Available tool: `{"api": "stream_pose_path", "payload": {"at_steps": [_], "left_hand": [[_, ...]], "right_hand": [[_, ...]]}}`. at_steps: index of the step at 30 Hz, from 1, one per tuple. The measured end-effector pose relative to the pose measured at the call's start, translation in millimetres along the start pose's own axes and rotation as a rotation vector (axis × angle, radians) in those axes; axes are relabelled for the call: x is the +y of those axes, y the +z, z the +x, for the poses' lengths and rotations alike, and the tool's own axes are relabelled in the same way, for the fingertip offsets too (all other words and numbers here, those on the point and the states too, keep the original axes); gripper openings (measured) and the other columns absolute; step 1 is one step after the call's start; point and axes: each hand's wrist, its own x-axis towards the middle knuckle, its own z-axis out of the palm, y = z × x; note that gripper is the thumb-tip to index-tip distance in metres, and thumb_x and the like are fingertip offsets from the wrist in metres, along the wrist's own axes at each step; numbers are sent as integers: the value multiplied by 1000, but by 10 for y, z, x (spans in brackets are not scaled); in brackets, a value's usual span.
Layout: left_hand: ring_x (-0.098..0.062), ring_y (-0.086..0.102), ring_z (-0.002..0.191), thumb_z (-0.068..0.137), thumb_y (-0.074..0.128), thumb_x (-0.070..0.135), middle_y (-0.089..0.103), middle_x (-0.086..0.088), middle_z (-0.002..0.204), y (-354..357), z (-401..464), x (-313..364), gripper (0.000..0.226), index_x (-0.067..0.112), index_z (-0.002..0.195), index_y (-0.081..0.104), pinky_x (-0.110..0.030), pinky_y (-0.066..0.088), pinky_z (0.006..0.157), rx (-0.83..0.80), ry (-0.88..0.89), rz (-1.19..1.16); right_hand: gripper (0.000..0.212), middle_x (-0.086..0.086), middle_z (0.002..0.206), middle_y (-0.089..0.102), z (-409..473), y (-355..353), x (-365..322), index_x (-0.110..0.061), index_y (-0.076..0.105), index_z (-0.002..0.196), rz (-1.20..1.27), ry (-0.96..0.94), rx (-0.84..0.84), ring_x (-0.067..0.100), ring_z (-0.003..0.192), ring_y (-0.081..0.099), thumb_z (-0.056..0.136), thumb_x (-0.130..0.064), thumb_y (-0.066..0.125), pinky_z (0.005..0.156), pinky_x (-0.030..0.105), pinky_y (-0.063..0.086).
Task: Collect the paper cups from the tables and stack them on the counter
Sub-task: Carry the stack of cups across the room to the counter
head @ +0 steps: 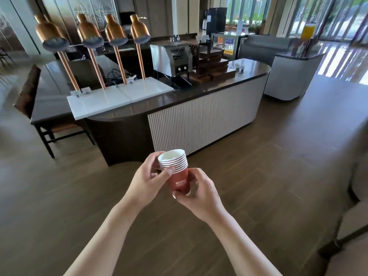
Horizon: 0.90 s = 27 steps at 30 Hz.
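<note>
Nested stack of red paper cups, white rims bunched on top, tilted, held above the floor.

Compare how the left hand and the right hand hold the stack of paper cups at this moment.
The left hand grips the stack of paper cups high, thumb across the striped rims; the right hand holds it low, fingers round the red base. The left hand sits on the stack's left, the right hand below and to its right. Both curl round the same tilted stack, carried above the wooden floor, short of the counter.
</note>
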Motion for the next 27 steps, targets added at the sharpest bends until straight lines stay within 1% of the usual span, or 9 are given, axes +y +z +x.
{"api": "stream_pose_path", "payload": {"at_steps": [2,4,7,9,11,14,19,23,27], "left_hand": [[0,71,108,94,72,46,69,31,121,43,220,-37,35,49,126,59,-8,50,81,-2,-8,-2],[0,71,108,91,71,49,70,30,121,76,437,-93,36,50,126,59,-15,53,82,-4,-11,-17],[-4,71,113,90,70,53,71,25,121,83,768,-223,38,49,126,59,-25,53,89,-19,-10,-41],[-7,70,115,89,70,56,71,23,123,71,1018,-319,41,49,127,59,-24,53,88,-31,-6,-63],[-9,69,117,88,70,57,71,19,124,37,1282,-427,46,43,131,59,-24,56,86,-34,9,-90],[-9,67,120,91,71,53,71,15,125,-61,1741,-618,47,37,134,60,-22,59,85,-44,37,-129],[-7,66,121,93,70,50,71,16,124,-352,2570,-867,43,37,133,61,-18,57,85,-77,50,-161],[-2,65,120,92,71,51,71,21,123,-647,3265,-958,39,44,128,61,-16,56,85,-94,69,-183],[-3,65,122,93,70,50,71,19,125,-945,3807,-1116,38,44,129,61,-21,59,86,-92,91,-208]], "right_hand": [[50,-18,108,64,188,-18,96,-30,62,111,8,0,4,7,106,62,69,-46,85,87,23,52],[51,-18,108,64,376,-16,185,-30,62,111,4,6,7,8,106,63,69,-45,84,87,22,52],[50,-20,108,63,670,32,308,-32,62,111,-7,15,11,7,106,62,68,-46,84,86,18,50],[50,-20,108,63,892,72,388,-31,62,111,-21,18,13,7,106,62,68,-46,84,86,17,49],[51,-20,107,63,1147,135,453,-31,62,110,-41,22,20,7,105,62,68,-46,84,86,19,50],[50,-18,107,64,1591,272,521,-32,61,110,-66,20,33,8,105,62,67,-47,83,86,21,51],[47,-19,106,63,2389,539,545,-36,60,107,-91,38,47,8,105,63,68,-48,83,84,17,50],[47,-19,106,63,3068,758,497,-35,61,108,-102,47,71,9,105,63,68,-48,83,83,16,49],[46,-18,105,65,3654,1037,466,-35,61,107,-112,38,83,8,103,64,68,-47,84,82,14,49]]}}
